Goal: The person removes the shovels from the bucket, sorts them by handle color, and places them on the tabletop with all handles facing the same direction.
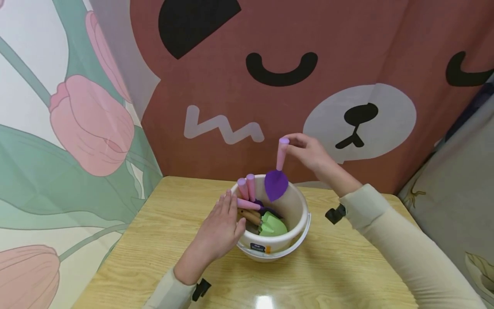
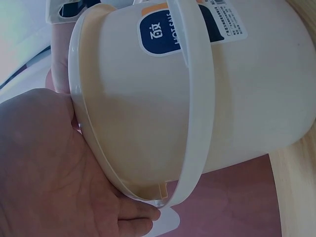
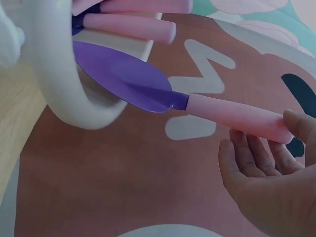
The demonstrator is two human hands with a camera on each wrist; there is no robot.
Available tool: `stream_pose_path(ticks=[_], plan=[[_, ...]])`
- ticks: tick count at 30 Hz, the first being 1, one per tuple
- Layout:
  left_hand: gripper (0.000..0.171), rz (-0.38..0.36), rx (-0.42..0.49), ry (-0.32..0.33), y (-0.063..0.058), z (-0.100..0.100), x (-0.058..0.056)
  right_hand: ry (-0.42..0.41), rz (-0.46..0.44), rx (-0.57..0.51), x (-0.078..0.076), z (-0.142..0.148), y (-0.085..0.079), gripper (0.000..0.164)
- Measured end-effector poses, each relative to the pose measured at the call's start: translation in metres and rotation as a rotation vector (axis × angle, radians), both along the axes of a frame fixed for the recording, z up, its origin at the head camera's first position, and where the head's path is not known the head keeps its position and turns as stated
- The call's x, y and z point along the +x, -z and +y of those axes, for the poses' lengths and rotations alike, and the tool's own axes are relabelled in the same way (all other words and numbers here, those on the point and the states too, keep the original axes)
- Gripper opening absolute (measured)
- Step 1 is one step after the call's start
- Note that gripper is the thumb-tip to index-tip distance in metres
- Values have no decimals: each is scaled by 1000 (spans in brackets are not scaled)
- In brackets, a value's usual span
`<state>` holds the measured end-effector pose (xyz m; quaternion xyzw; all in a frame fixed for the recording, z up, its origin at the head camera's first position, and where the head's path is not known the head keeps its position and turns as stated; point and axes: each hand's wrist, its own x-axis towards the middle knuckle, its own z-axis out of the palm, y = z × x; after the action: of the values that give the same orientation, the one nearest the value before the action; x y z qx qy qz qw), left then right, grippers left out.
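Right hand [image 1: 308, 153] pinches a purple trowel [image 1: 276, 185] over a white bucket [image 1: 296, 205] at twelve o'clock; left hand [image 1: 218, 229], fingers straight, touches the rim [image 1: 306, 219] at nine o'clock.

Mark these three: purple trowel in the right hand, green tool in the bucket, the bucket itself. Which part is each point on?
Purple trowel [image 3: 148, 88]: right wrist view, on the blade.
Green tool [image 1: 273, 226]: head view, on the blade.
Bucket [image 2: 266, 84]: left wrist view, on the outer wall.
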<state>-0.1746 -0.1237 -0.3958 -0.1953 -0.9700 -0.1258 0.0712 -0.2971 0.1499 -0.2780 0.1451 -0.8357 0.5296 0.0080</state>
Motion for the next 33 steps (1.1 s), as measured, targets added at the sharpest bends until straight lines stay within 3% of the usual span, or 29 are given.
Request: stream_pose_path(ticks=[9, 28, 33], plan=[[74, 4, 7, 2, 0, 0, 1, 4, -4, -178, 3, 8, -11, 48], [73, -21, 10, -4, -1, -1, 2, 101, 24, -234, 10, 29, -26, 57], [73, -16, 13, -3, 0, -1, 2, 91, 33, -369, 9, 41, -25, 57]])
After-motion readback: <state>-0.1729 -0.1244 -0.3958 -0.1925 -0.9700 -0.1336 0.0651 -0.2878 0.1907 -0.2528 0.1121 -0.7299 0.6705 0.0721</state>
